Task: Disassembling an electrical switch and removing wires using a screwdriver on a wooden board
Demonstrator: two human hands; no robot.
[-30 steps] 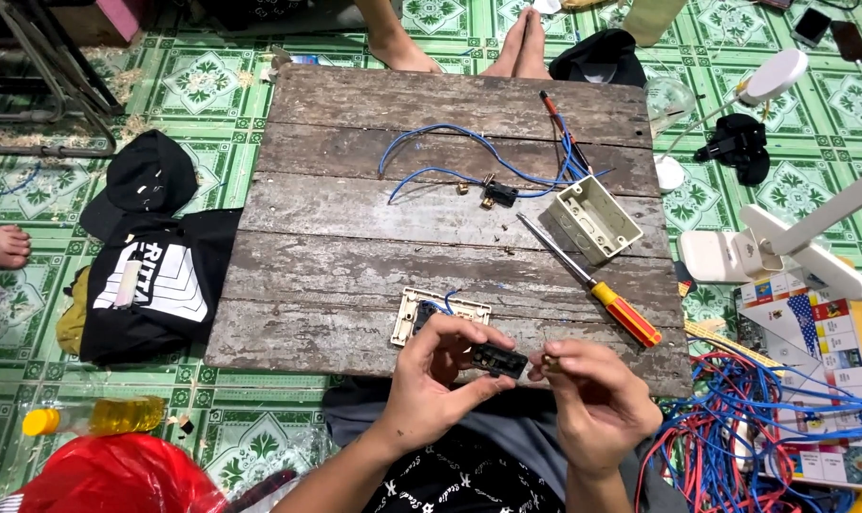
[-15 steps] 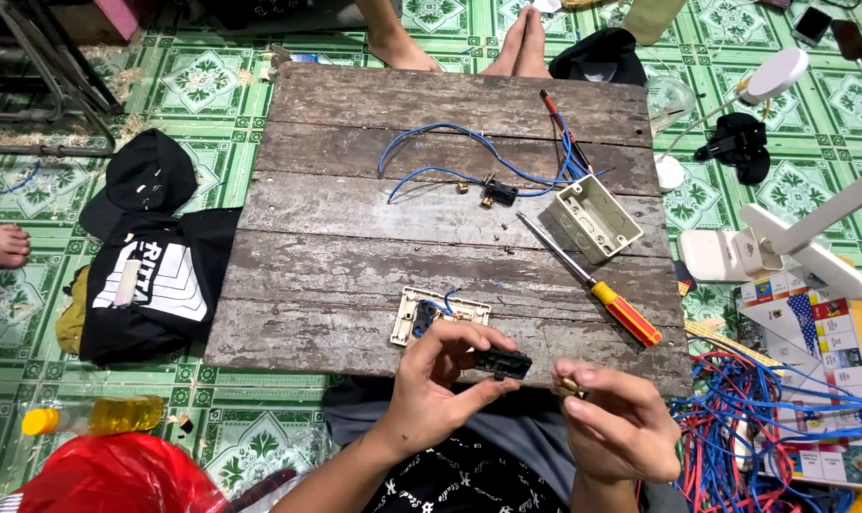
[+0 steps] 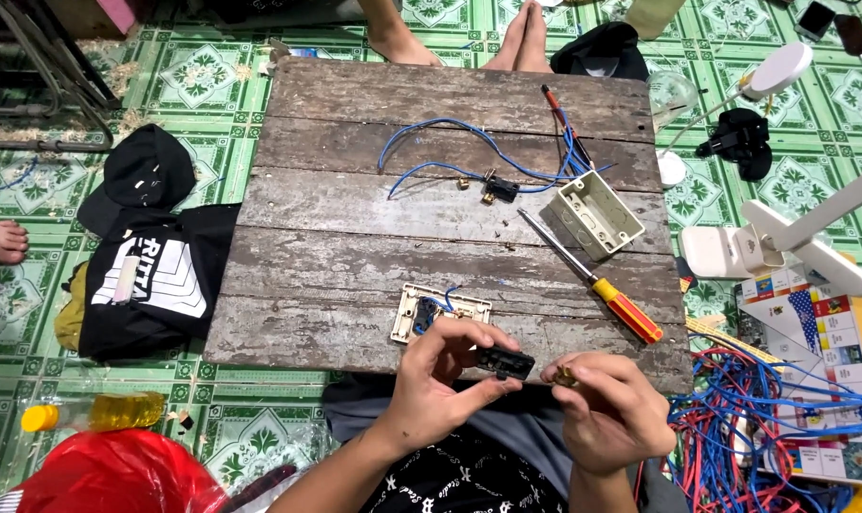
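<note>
Head view, looking down on a weathered wooden board [image 3: 355, 218] laid over a green patterned tile floor. The person's left hand [image 3: 442, 380] has its fingers closed around a small black switch module [image 3: 505, 361], held just off the near edge of the board. The right hand [image 3: 609, 410] sits just beside it, thumb and forefinger pinched on a small brass fitting [image 3: 566, 377], most likely a terminal screw, though it is too small to tell for certain. The two parts are close but apart. On the board directly ahead of the hands lies a cream switch frame [image 3: 440, 313] with a short blue lead in it. Further off lie an orange-handled screwdriver [image 3: 594, 280], a cream mounting box [image 3: 597, 215] standing open, and a loop of blue wire [image 3: 450, 157] ending at a second black module. A tangle of red and blue cable [image 3: 763, 437] lies on the floor to the person's right. In my judgement, the step in hand is fitting the brass piece to the black module. The next move calls for lining it up squarely with its seat, keeping a steady pinch so it does not drop, then freeing one hand for the screwdriver, which lies within reach.
</note>
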